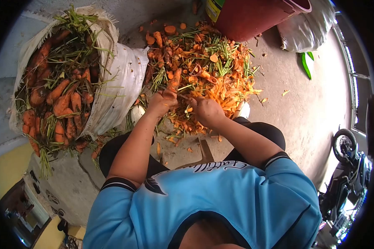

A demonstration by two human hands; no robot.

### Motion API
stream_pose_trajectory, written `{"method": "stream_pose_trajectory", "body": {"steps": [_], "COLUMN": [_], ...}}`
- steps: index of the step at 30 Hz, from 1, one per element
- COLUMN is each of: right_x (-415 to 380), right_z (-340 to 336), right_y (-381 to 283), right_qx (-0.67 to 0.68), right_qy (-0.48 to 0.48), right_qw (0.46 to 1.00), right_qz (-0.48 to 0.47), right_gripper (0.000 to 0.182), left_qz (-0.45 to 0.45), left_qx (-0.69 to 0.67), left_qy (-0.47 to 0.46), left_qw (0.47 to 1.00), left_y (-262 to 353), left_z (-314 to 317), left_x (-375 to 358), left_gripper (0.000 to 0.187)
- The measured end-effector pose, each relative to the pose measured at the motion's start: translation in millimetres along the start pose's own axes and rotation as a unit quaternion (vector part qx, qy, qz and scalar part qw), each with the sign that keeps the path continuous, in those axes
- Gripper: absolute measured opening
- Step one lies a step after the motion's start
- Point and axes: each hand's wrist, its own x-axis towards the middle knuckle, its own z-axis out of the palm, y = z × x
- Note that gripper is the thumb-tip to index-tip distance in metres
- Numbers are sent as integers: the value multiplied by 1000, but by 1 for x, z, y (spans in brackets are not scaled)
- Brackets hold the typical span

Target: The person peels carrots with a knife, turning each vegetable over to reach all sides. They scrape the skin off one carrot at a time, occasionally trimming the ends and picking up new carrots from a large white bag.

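Observation:
My left hand (163, 103) is wrapped round the lower end of an orange carrot (175, 79), whose other end points up and away from me. Close to its right, my right hand (207, 112) is closed in a fist. A slim tool (182, 96) sticks out of that fist toward the carrot; whether it is a knife or a peeler I cannot tell. Both hands are over the near side of a heap of carrot peelings (232, 85), cut carrot ends and green stalks on the floor.
A white woven sack (124, 79) at the left lies open, full of carrots (62, 101) with green tops. A dark red bucket (257, 18) stands behind the heap, beside another pale sack (307, 25). A green leaf-like piece (306, 64) lies at the right. A motorcycle (347, 178) is farther right.

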Motion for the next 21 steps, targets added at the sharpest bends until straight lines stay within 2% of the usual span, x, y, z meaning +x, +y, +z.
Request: {"method": "stream_pose_trajectory", "body": {"steps": [1,4,8,11,13,17,19,20,21], "right_x": [-2,9,18,41,56,54,55,55,49], "right_z": [-4,11,11,36,47,37,48,53,46], "right_y": [0,14,12,26,33,24,31,35,32], "right_qx": [-3,-34,10,-66,2,46,36,30,21], "right_qy": [2,-11,-14,-4,2,-11,27,46,15], "right_qw": [1000,999,999,997,999,999,997,995,997], "right_qz": [-6,-16,40,-42,-37,-16,-58,-78,-69], "right_gripper": [42,44,49,51,51,49,48,47,47], "left_qz": [6,-26,24,73,103,118,108,76,44], "left_qx": [-23,42,194,309,341,243,196,137,77], "left_qy": [1,62,47,63,82,76,75,67,58], "left_qw": [1000,997,979,946,931,960,972,985,994], "left_y": [0,6,9,-2,9,-3,-3,0,5], "left_z": [1,2,17,23,33,20,14,7,-2], "left_x": [2,-1,-7,-2,-14,-2,-2,-1,1], "left_gripper": [11,34,38,43,46,41,39,38,37]}}
